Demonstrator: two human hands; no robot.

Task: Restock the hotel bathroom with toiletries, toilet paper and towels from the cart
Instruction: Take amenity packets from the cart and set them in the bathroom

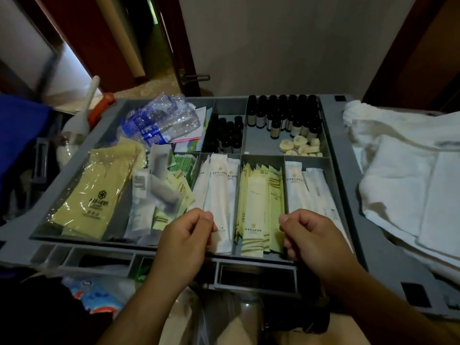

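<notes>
Our left hand [186,235] over near edge of cart tray [348,195], fingers curled, tips touching white sachets [219,185] in middle near compartment; we cannot tell if it grips one. Our right hand [313,237] likewise curled, fingertips at divider beside yellow sachets [258,195]; we cannot tell if it holds anything. Dark bottles [283,115] stand in far right compartment, soaps [301,145] just in front. Crushed water bottles [159,118] at far left corner. Folded white towels [403,170] lie past tray's right edge.
</notes>
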